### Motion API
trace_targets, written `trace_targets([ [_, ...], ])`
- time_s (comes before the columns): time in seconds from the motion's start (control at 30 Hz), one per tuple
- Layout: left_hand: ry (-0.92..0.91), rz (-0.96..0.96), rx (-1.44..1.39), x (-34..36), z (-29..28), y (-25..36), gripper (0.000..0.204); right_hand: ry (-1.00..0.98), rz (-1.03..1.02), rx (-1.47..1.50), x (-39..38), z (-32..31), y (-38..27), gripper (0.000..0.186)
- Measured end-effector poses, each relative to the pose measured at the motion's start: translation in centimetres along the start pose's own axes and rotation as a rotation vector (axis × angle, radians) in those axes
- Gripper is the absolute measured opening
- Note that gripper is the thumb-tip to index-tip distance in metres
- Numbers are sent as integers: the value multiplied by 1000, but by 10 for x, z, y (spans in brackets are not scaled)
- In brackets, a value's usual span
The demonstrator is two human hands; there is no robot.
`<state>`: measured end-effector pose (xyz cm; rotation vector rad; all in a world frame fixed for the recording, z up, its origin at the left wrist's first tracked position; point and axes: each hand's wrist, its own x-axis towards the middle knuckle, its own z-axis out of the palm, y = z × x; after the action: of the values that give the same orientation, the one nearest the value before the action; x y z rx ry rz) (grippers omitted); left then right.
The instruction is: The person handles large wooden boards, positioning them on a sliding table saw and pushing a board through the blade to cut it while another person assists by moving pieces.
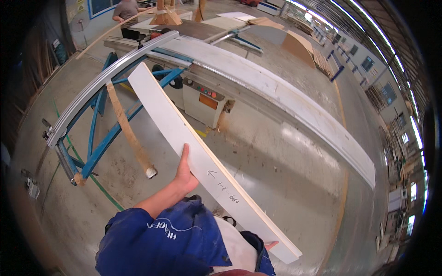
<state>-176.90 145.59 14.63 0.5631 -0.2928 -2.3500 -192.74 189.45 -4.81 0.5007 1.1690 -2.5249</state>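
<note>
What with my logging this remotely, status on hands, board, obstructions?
Left hand gripping white board midway; right hand holding its near end, mostly hidden. Board held aslant. Blue frame behind far end; contact unclear.

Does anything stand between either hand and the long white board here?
Nothing visible does: the left hand holds the white board directly, and the right hand, mostly hidden, touches it near its lower end.

Bright strip lights point(347, 14) shine above a grey floor point(299, 188).
</note>
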Motion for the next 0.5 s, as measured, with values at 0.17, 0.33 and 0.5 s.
trace_targets([
  [0.17,151,147,-28,68,28,-10,73,-60,297,65,150,82,-22,76],
  [0.33,216,263,-130,147,10,6,68,-63,473,146,248,206,5,77],
  [0.5,264,283,-149,265,-17,49,59,-9,476,-31,315,334,55,83],
])
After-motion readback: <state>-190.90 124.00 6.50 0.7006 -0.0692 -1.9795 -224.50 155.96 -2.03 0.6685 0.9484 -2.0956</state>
